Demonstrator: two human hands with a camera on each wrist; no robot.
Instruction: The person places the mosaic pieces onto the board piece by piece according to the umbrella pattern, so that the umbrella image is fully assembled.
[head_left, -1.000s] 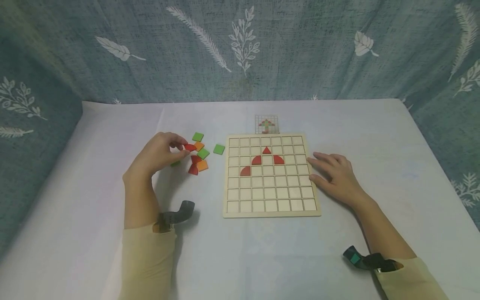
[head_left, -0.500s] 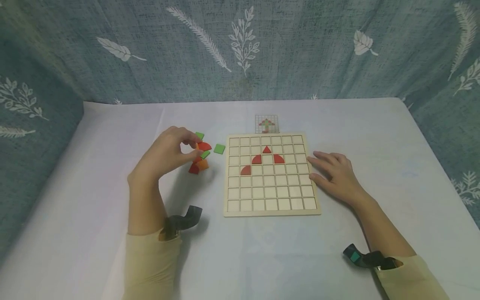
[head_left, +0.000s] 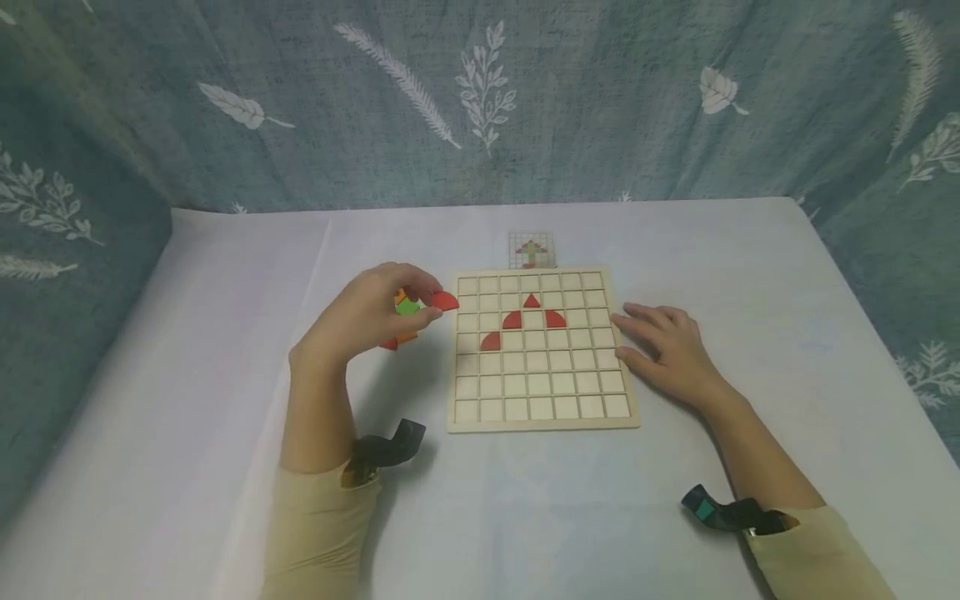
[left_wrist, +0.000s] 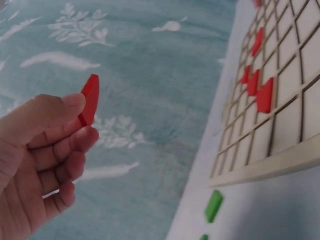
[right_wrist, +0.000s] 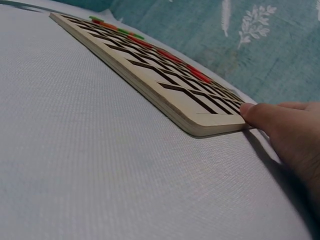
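My left hand (head_left: 367,315) pinches a red quarter-circle tile (head_left: 445,301) between thumb and fingers, held up by the board's upper left edge. In the left wrist view that tile (left_wrist: 91,100) is seen almost edge-on. The wooden grid board (head_left: 543,423) lies flat, with a red triangle tile (head_left: 531,301) and three red quarter-circle tiles (head_left: 512,320) in its cells. At the board's right edge rests my right hand (head_left: 671,354), fingers loosely extended. The right wrist view shows its thumb touching the board's rim (right_wrist: 197,129).
Partly hidden under my left hand lie loose tiles, among them a green square (head_left: 407,307) and orange pieces. A small pattern card (head_left: 531,250) with a coloured tree-like figure sits just behind the board. A patterned cloth (head_left: 420,167) hangs at the table's back.
My left hand has lifted the red quarter-circle tile from the loose pile and carried it right, to the board's left edge. The right hand stays at the board's right edge.
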